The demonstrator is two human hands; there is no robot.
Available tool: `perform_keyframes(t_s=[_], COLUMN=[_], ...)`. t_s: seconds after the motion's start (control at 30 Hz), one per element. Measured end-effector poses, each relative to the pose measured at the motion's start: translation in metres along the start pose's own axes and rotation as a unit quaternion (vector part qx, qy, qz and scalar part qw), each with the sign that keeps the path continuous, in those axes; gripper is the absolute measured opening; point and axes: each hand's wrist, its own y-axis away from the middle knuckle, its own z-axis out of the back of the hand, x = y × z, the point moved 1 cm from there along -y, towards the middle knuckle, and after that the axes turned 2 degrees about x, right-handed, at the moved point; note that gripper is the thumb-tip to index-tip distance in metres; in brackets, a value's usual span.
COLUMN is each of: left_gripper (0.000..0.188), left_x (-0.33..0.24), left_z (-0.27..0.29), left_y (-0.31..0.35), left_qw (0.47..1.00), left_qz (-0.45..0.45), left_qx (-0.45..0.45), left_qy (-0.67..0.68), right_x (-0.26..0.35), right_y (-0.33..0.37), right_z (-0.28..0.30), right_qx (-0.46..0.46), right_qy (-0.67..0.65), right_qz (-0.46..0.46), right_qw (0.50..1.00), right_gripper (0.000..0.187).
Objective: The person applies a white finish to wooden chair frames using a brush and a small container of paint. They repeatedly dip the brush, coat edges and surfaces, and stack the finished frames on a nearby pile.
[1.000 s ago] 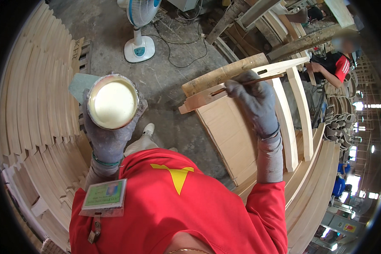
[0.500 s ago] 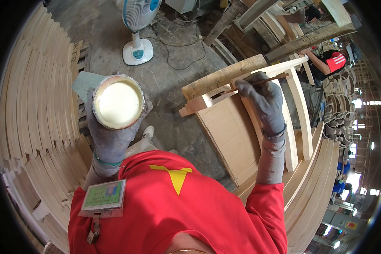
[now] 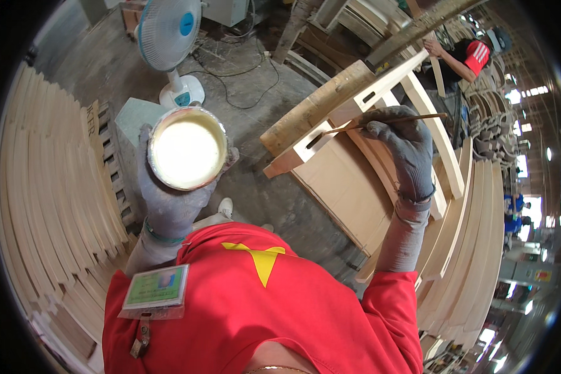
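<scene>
A round tub of creamy white liquid (image 3: 187,149), probably glue, rests in my left hand (image 3: 171,202), whose gloved fingers wrap around its sides. My right hand (image 3: 402,140), also in a grey glove, pinches a thin wooden stick (image 3: 427,116). The stick's left tip reaches a slot (image 3: 315,142) in the end of a pale wooden piece (image 3: 293,159). That piece lies against a rough round-edged beam (image 3: 318,109). A second slotted wooden piece (image 3: 380,87) lies farther up, above my right hand.
Curved wooden parts stand stacked at the left (image 3: 62,187), with more long curved boards (image 3: 467,249) at the right. A white and blue fan (image 3: 168,37) stands on the floor, its cable (image 3: 230,78) beside it. Another person (image 3: 461,65) works at the upper right.
The stick's tip has moved to the slot at the near wooden piece, and my right hand has shifted slightly right and down. The whole view has turned a little.
</scene>
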Motion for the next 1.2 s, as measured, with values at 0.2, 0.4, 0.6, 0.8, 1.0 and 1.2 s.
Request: perform_keyframes(t_s=[0.2, 0.4, 0.6, 0.8, 1.0, 1.2], left_gripper=[0.053, 0.058, 0.063, 0.066, 0.059, 0.056], left_x=[0.010, -0.006, -0.027, -0.066, -0.110, -0.120], left_z=[-0.033, -0.087, -0.136, -0.191, -0.214, -0.236], left_y=[-0.027, -0.023, 0.010, 0.057, 0.106, 0.156], left_qw=[0.755, 0.619, 0.481, 0.588, 0.605, 0.450], left_qz=[0.224, 0.359, 0.430, 0.384, 0.360, 0.401], left_qx=[0.164, 0.253, 0.289, 0.306, 0.337, 0.333], left_qy=[0.595, 0.651, 0.708, 0.643, 0.626, 0.725], right_x=[0.019, 0.050, 0.056, 0.047, 0.035, 0.023], right_y=[0.048, 0.117, 0.175, 0.239, 0.301, 0.351], right_z=[-0.011, -0.041, -0.033, -0.007, 0.007, 0.015], right_qx=[-0.175, -0.173, -0.259, -0.352, -0.415, -0.415], right_qy=[-0.002, -0.164, -0.049, -0.083, -0.083, -0.050], right_qz=[0.033, 0.187, 0.090, 0.187, 0.209, 0.236], right_qw=[0.984, 0.953, 0.960, 0.913, 0.881, 0.877], right_gripper=[0.014, 0.017, 0.018, 0.014, 0.016, 0.019])
